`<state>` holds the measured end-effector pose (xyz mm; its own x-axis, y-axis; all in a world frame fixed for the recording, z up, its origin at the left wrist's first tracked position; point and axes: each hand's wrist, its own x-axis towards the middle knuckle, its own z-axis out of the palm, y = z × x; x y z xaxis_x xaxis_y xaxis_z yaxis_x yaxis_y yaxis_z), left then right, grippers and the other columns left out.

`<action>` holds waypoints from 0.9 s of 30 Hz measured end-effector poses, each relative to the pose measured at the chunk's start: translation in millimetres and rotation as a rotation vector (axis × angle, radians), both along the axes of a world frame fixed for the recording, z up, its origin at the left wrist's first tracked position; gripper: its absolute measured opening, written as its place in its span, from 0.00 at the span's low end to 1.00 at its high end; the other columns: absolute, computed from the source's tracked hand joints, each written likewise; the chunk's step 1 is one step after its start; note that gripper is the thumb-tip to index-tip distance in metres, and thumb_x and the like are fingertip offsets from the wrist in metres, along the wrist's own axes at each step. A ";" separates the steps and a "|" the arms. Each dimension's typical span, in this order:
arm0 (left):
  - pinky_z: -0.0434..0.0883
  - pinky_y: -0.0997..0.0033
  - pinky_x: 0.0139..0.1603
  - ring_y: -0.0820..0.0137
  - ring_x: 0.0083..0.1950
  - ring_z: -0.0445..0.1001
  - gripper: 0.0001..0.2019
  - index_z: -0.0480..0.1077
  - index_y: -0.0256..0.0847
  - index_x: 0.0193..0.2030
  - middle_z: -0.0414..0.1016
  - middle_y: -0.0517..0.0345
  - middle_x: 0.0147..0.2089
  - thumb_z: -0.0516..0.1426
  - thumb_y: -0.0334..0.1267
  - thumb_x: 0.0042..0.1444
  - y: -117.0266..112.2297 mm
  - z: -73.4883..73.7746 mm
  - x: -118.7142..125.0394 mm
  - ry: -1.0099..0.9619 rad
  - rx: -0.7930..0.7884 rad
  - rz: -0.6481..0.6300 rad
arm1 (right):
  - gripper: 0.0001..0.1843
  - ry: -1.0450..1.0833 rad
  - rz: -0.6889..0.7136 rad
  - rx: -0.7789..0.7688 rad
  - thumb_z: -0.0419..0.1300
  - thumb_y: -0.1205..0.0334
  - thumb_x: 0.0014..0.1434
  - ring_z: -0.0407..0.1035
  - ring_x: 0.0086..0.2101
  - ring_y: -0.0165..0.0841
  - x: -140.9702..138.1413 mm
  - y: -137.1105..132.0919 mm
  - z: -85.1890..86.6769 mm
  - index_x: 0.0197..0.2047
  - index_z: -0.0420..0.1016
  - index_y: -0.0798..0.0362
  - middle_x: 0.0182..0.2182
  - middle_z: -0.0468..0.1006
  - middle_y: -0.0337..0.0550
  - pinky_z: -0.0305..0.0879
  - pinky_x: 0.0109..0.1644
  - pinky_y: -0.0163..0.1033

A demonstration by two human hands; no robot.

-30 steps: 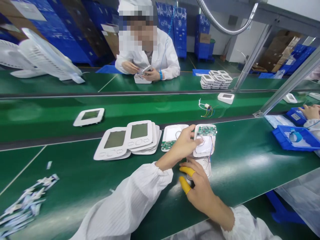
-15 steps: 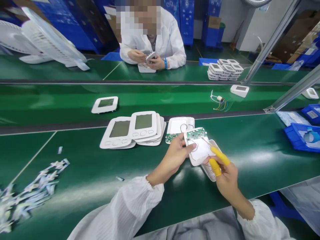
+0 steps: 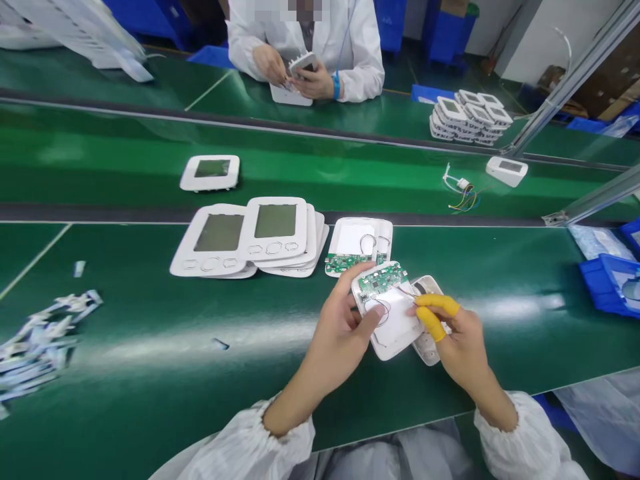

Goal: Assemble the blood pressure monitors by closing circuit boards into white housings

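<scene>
My left hand (image 3: pixel 340 333) grips the left edge of a white device housing (image 3: pixel 397 337), its thumb lying over the inner face. A green circuit board (image 3: pixel 383 279) spans the housing's upper part, and thin wires (image 3: pixel 406 292) run from it. Yellow finger cots cover two fingers of my right hand (image 3: pixel 463 337), which pinches the wire ends over the housing's right side. Partly hidden underneath is another white shell (image 3: pixel 427 350) on the bench. Just behind my left hand lies an open housing (image 3: pixel 353 233) with its own green board.
White screen panels (image 3: pixel 220 233) lie stacked left of centre. Cut strips (image 3: pixel 45 340) are heaped at far left. Across the green belt (image 3: pixel 320 173), a co-worker's hands (image 3: pixel 313 83) hold a white device near more stacked devices (image 3: pixel 467 117). Blue bins (image 3: pixel 613 287) stand at right.
The view has tilted down and shifted slightly. My left hand still holds the housing, which has moved a little lower and left. My right fingers have drawn closer together at the wires.
</scene>
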<state>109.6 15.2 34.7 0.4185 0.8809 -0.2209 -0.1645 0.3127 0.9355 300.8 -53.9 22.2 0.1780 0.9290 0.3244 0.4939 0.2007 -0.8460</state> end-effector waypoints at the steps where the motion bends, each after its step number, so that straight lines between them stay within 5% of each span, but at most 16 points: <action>1: 0.74 0.73 0.32 0.67 0.34 0.77 0.27 0.67 0.49 0.65 0.80 0.55 0.44 0.67 0.43 0.60 2.3 0.1 -3.1 0.029 0.014 -0.038 | 0.07 -0.009 -0.001 0.010 0.61 0.63 0.69 0.84 0.34 0.35 2.1 0.8 -0.8 0.48 0.80 0.49 0.37 0.89 0.42 0.78 0.35 0.36; 4: 0.60 0.77 0.21 0.74 0.24 0.64 0.10 0.78 0.43 0.47 0.74 0.59 0.31 0.63 0.45 0.63 6.7 2.3 -10.1 0.169 0.061 -0.163 | 0.08 -0.041 0.004 0.034 0.61 0.63 0.69 0.84 0.34 0.34 6.0 1.9 -1.4 0.48 0.81 0.49 0.37 0.89 0.41 0.78 0.36 0.36; 7: 0.52 0.77 0.20 0.76 0.21 0.57 0.10 0.80 0.42 0.37 0.71 0.60 0.26 0.60 0.43 0.64 6.8 7.7 -14.1 0.271 0.129 -0.222 | 0.08 -0.087 0.008 0.034 0.63 0.64 0.68 0.82 0.32 0.32 5.0 2.1 0.2 0.48 0.82 0.47 0.37 0.88 0.39 0.75 0.34 0.34; 13: 0.56 0.76 0.20 0.73 0.22 0.61 0.12 0.83 0.43 0.41 0.75 0.56 0.29 0.58 0.44 0.64 -0.7 13.6 -17.6 0.348 0.154 -0.276 | 0.10 -0.074 0.014 0.051 0.65 0.68 0.66 0.80 0.35 0.32 -5.3 0.4 0.2 0.47 0.83 0.45 0.38 0.86 0.39 0.76 0.38 0.36; 19: 0.69 0.73 0.29 0.68 0.31 0.72 0.13 0.82 0.45 0.46 0.81 0.53 0.42 0.58 0.46 0.66 -11.2 6.2 -15.9 0.370 0.171 -0.292 | 0.16 -0.026 -0.032 0.160 0.64 0.72 0.65 0.78 0.35 0.32 -19.9 -8.6 -10.4 0.52 0.81 0.44 0.37 0.82 0.38 0.74 0.38 0.37; 27: 0.67 0.74 0.31 0.69 0.32 0.72 0.11 0.81 0.46 0.41 0.80 0.59 0.35 0.62 0.49 0.65 -15.3 1.2 -17.4 0.369 0.167 -0.247 | 0.13 -0.053 0.041 0.144 0.60 0.74 0.67 0.75 0.40 0.32 -24.3 -11.2 -11.4 0.48 0.79 0.47 0.40 0.83 0.38 0.72 0.45 0.39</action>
